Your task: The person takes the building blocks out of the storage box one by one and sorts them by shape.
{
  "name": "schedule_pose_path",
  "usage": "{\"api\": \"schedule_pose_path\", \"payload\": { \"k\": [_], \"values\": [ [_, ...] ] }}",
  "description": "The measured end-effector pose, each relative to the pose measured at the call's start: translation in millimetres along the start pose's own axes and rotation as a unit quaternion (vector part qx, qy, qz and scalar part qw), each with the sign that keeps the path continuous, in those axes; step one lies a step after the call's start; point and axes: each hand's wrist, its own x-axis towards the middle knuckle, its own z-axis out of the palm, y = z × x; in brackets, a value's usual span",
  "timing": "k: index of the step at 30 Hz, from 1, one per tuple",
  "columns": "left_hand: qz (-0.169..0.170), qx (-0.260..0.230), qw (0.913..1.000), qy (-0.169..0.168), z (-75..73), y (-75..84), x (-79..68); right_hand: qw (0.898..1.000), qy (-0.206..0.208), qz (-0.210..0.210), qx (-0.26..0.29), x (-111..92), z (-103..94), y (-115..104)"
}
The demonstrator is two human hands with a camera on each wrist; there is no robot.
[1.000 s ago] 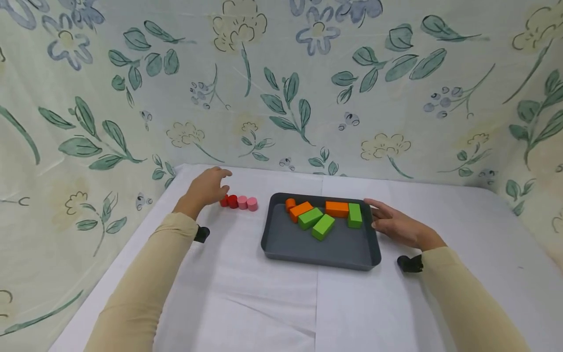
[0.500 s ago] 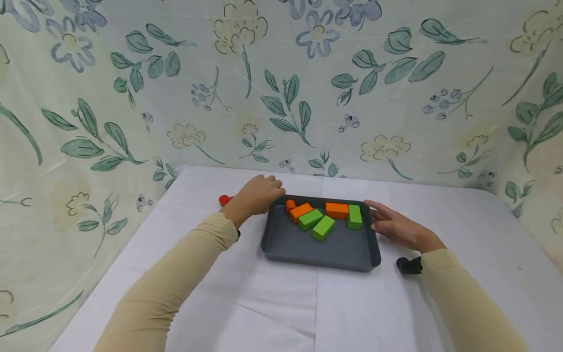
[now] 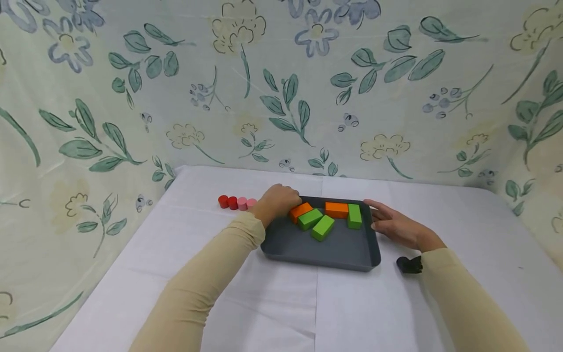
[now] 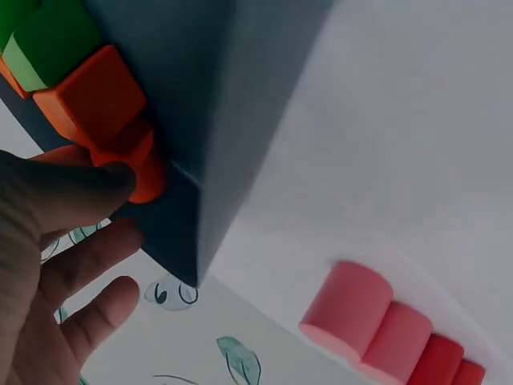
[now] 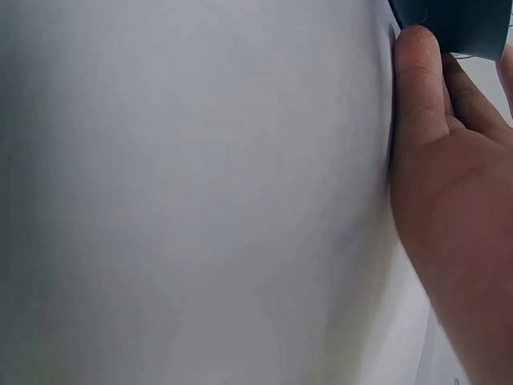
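Three green rectangular blocks point(image 3: 323, 228) and two orange rectangular blocks point(image 3: 336, 210) in dark grey rectangular tray point(image 3: 316, 254) on white-covered tabletop point(image 3: 246, 303). Left hand point(image 3: 279, 199): grip pinching small orange cylinder point(image 4: 150, 178), tray's far left corner. Right hand point(image 3: 398, 226): grip spread, fingers against tray's right side. Two red cylinders point(image 3: 223, 201), two pink cylinders point(image 3: 242, 203) in row, left of tray.

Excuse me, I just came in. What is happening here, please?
A person's left hand pinches an orange cylinder in the tray, while the right hand touches the tray's right side. Two orange blocks and three green blocks lie there too. Two red cylinders and two pink cylinders stand in a row on the table, left of the tray.
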Motion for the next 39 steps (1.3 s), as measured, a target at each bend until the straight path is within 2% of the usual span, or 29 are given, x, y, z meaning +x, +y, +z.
{"api": "schedule_pose_path", "payload": {
  "k": [5, 11, 18, 26, 31, 36, 39],
  "values": [
    [-0.029, -0.081, 0.9962, -0.016, 4.0, 5.2, 6.0, 1.000, -0.001, -0.001, 0.000, -1, -0.4, 1],
    [-0.051, -0.129, 0.9899, -0.028, 1.9, 4.8, 6.7, 1.000, -0.002, -0.006, -0.005, 0, -2.0, 0],
    [-0.060, -0.134, 0.9889, -0.020, 3.4, 6.4, 11.5, 1.000, -0.002, 0.001, -0.017, 0, -2.5, -2],
    [-0.104, -0.139, 0.9842, -0.035, -1.2, 15.9, 16.4, 1.000, -0.002, 0.004, -0.009, -2, 1.4, -3],
    [-0.120, -0.151, 0.9802, -0.046, -6.4, 19.5, 15.7, 1.000, 0.001, 0.002, -0.006, 0, 0.8, -3],
    [-0.102, -0.143, 0.9840, -0.031, -5.6, 15.3, 12.8, 1.000, -0.007, -0.002, -0.007, 1, 0.4, -2],
    [-0.091, -0.172, 0.9808, -0.005, -7.5, 10.4, 9.9, 1.000, -0.008, -0.005, -0.009, 0, -1.3, -1]
  ]
}}
